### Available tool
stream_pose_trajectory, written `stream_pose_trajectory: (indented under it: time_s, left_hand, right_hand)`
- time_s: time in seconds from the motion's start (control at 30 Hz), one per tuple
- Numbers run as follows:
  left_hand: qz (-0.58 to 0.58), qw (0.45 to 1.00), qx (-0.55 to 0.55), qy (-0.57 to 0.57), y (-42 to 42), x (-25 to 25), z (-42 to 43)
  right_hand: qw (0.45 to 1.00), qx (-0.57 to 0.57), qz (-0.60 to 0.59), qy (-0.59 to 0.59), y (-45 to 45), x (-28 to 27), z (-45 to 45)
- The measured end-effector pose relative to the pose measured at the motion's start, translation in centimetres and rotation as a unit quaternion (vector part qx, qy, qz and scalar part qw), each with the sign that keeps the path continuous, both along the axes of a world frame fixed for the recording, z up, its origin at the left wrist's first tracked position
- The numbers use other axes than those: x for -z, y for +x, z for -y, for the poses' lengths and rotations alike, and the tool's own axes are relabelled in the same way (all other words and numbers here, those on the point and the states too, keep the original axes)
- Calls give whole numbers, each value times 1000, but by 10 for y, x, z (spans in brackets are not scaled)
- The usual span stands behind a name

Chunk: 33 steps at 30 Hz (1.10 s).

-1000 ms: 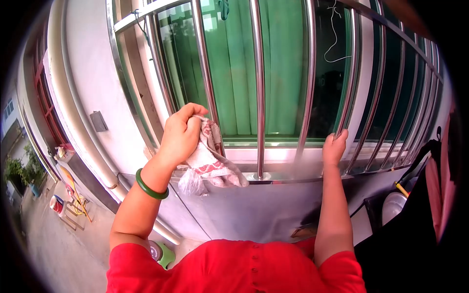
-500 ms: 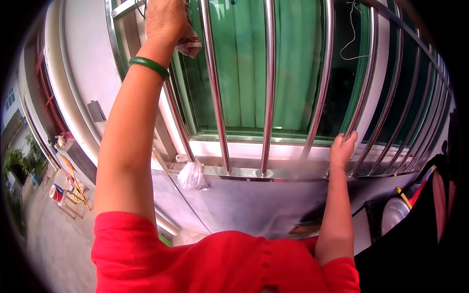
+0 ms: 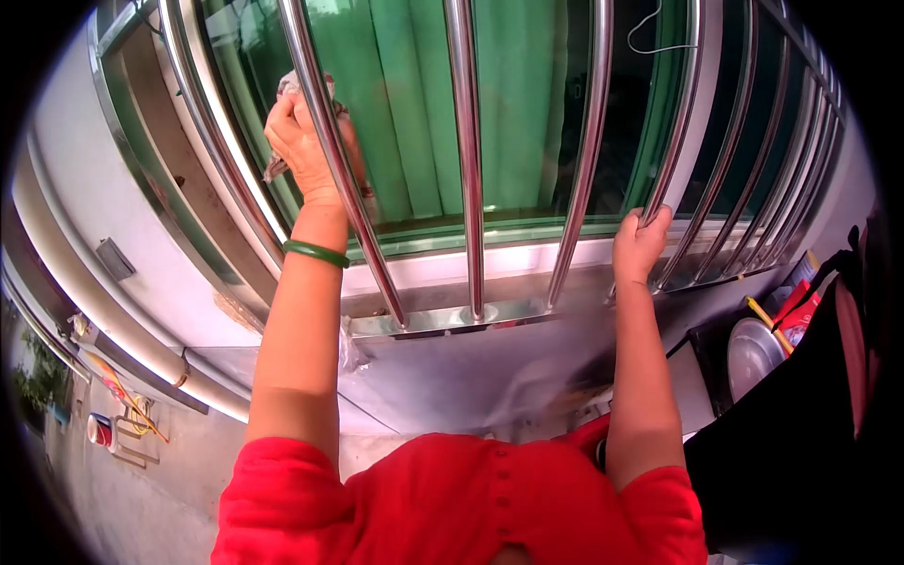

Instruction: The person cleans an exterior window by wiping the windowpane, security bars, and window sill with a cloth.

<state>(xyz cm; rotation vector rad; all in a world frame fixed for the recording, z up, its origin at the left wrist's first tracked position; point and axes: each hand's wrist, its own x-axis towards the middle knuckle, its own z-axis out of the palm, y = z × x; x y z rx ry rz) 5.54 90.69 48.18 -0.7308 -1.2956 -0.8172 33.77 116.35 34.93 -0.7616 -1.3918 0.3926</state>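
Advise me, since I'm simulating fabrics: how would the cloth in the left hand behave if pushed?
The cloth would likely fold rather than stay stiff, since it is crumpled in the left hand. It is probably light: one hand holds it up.

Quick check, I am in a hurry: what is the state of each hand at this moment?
Left hand: closed, holding a cloth.
Right hand: closed around a metal bar.

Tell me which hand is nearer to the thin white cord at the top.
Right. The right hand grips a metal bar below the thin white cord; the left hand, holding a cloth, is farther off, well to the cord's left.
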Motion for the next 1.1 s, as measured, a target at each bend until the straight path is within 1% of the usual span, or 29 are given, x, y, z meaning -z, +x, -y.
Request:
stream_pose_trajectory:
  time_s: [0.03,0.07,0.1,0.13,0.17,0.2,0.23,0.27,0.33,0.37,0.4,0.43,0.5,0.57,0.63,0.67,0.7,0.77,0.8,0.87,0.9,0.93,0.97,1.0,1.07,1.1]
  left_hand:
    - [13,999,36,-18,8,29,2]
    - [21,997,-2,-68,10,56,8]
    - [83,986,6,-148,28,73,20]
    - [117,972,-29,-202,32,92,25]
    - [100,969,-19,-227,33,106,34]
    - [144,950,-10,-276,41,111,47]
    - [176,917,-61,-353,47,112,57]
    - [205,902,-37,-378,54,111,69]
    - [281,911,100,-284,58,108,87]
    - [288,913,115,-263,65,102,93]
    - [295,914,135,-244,82,85,96]
    - [295,918,157,-216,104,64,98]
    - [244,935,207,-155,130,29,95]
    - [107,973,177,-101,151,-13,86]
    - [32,984,167,-44,168,-54,67]
    - [-43,988,147,-32,158,-72,54]
    - [-94,989,107,-31,159,-88,43]
    - [-119,989,66,-51,143,-109,15]
    - [-125,989,49,-63,136,-112,3]
    - [-59,994,51,-75,113,-99,-24]
    - [-49,996,28,-70,95,-80,-41]
    - [3,996,44,-76,87,-55,-53]
    - [5,999,-16,-50,85,-30,-66]
    - [30,998,-39,-40,74,-6,-80]
    - [42,997,-46,-36,59,25,-90]
    - [44,997,-42,-38,62,25,-92]
  right_hand:
    - [1000,-1,12,-2,0,0,0]
    - [1000,-2,23,-4,1,-1,1]
    - [999,-18,21,-18,1,-2,2]
    - [1000,-22,16,-16,2,0,3]
    - [1000,-22,17,-14,0,1,1]
    - [1000,-21,16,-11,-1,-2,1]
    - [999,-26,24,-32,1,-6,4]
    - [999,-31,13,-30,-1,-6,3]
    - [997,-67,4,-22,-2,-3,-3]
    - [996,-70,22,-51,0,-5,-1]
    - [995,-57,51,-60,3,-8,2]
    - [997,-48,43,-45,3,-9,3]
    - [998,-44,38,-31,2,-6,2]
    - [997,-51,45,-42,3,-8,4]
    - [996,-62,45,-54,2,-8,2]
    - [996,-63,44,-52,1,-8,2]
    - [996,-65,40,-48,1,-8,1]
    - [996,-64,39,-48,2,-5,0]
    - [994,-83,38,-67,3,-5,0]
    - [992,-95,34,-82,4,-8,-1]
    - [992,-99,30,-77,5,-6,3]
    - [992,-101,25,-68,6,-6,4]
    - [990,-115,18,-82,5,-5,1]
    - [991,-107,20,-77,5,-4,0]
    - [990,-125,13,-68,6,0,-2]
    - [989,-131,4,-65,6,1,-1]
